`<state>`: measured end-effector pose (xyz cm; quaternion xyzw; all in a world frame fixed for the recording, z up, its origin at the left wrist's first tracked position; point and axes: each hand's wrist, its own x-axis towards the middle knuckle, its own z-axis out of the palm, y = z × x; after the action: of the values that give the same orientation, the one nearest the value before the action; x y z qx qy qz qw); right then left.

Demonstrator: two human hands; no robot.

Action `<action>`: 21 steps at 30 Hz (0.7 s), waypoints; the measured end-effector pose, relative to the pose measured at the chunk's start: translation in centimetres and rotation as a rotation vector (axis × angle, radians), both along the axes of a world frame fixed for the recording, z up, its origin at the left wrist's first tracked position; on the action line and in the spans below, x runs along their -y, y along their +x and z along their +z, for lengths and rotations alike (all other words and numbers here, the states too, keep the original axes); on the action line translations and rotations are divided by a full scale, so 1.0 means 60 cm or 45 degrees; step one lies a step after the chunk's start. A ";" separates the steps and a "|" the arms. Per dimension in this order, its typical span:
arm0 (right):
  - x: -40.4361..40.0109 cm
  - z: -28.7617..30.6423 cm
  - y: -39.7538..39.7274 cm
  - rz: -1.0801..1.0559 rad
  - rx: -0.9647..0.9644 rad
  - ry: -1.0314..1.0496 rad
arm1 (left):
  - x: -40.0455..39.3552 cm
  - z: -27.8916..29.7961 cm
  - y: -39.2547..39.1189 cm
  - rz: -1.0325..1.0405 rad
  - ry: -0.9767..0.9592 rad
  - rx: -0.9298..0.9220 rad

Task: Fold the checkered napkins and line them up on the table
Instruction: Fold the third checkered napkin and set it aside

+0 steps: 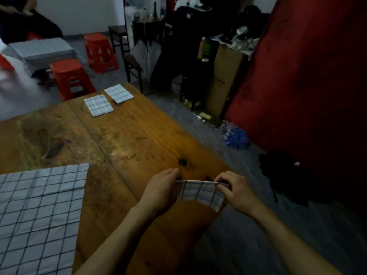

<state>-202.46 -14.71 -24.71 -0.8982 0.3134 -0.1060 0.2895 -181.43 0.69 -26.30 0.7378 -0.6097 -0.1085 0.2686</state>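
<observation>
The left hand and right hand each pinched an upper corner of a folded checkered napkin, hands apart, above the wooden table.

White, dark-checked napkin; brown table; red stools.

2 bare forearms reach into view from the bottom edge, both uncovered from the elbow region down to the wrist, with no sleeve cuff showing on either. The left hand is slim, its knuckles and the back of the hand lit dimly. The right hand looks the same in build, with 4 knuckles showing in a row. Neither wrist carries a watch, band or ring that can be made out in the low light.
</observation>
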 end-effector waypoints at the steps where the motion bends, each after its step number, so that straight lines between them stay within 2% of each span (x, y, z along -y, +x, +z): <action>1: 0.010 0.002 -0.016 -0.009 0.038 -0.008 | 0.013 0.006 -0.013 -0.021 -0.016 0.018; 9: 0.130 0.020 -0.193 -0.125 0.276 -0.019 | 0.166 0.041 -0.170 -0.091 -0.053 0.190; 15: 0.247 0.034 -0.368 -0.254 0.372 0.017 | 0.309 0.055 -0.340 -0.090 -0.013 -0.001; 21: 0.350 0.037 -0.469 -0.321 0.356 -0.006 | 0.421 0.063 -0.424 -0.216 0.003 -0.009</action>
<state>-230.59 -35.73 -22.48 -0.8289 0.3800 -0.2660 0.3126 -206.88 -24.56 -22.54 0.6833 -0.6691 -0.1343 0.2597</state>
